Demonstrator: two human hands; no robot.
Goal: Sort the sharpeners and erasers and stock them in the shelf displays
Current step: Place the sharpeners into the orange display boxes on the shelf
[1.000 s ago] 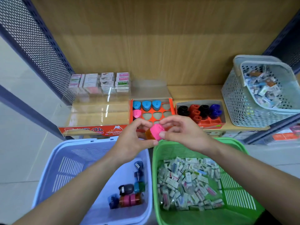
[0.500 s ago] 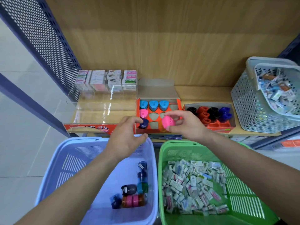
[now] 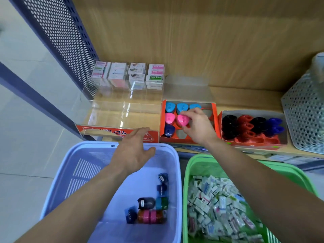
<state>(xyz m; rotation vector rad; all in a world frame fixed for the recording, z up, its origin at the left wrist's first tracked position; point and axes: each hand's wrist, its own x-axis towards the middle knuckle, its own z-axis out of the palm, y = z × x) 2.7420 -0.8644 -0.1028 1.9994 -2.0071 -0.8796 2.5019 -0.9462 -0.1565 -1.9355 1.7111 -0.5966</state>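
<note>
Beneath right hand [image 3: 198,128], pink sharpener [image 3: 182,120], seemingly pinched

Glossy plastic pink sharpener [image 3: 182,120], orange cardboard tray [image 3: 214,120]; matt wood-grain shelf [image 3: 245,97]; clear acrylic display [image 3: 114,109]; perforated metal panel [image 3: 70,37].

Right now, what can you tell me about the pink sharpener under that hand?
The pink sharpener is a rounded triangle of glossy plastic with holes on top. It is in a middle-row slot of the orange tray, beside another pink one. The right hand pinches its right edge.
</note>
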